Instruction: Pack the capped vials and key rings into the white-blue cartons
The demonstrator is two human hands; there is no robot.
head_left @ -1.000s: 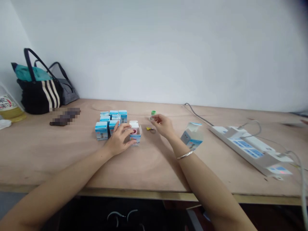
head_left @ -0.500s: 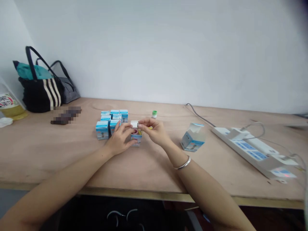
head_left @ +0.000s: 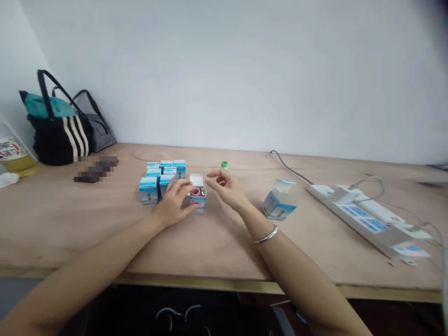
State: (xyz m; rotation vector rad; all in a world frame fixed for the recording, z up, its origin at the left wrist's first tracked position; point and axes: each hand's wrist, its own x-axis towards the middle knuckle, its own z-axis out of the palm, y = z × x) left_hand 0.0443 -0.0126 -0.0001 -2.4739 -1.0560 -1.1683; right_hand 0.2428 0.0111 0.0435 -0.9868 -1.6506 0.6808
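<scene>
My left hand point(head_left: 174, 201) grips the side of a small open white-and-blue box point(head_left: 198, 197) standing on the wooden table point(head_left: 217, 242). A pink round item shows inside its top. My right hand point(head_left: 224, 187) hovers just right of that box, fingers loosely spread and nothing visible in them. Several closed blue-and-white boxes point(head_left: 159, 179) stand in a cluster just left of my left hand. A small green cap point(head_left: 224, 164) sits behind my right hand.
Another open box point(head_left: 280, 200) lies tilted to the right. White power strips point(head_left: 367, 217) with cables run along the right side. Striped bags point(head_left: 61, 126) and a bottle point(head_left: 14, 156) stand at the far left, with a dark blurred item point(head_left: 94, 169) near them.
My right hand picked a small yellow item off the table, carried it left to the open box, and has now drawn back with its fingers apart. My left hand stayed on the box.
</scene>
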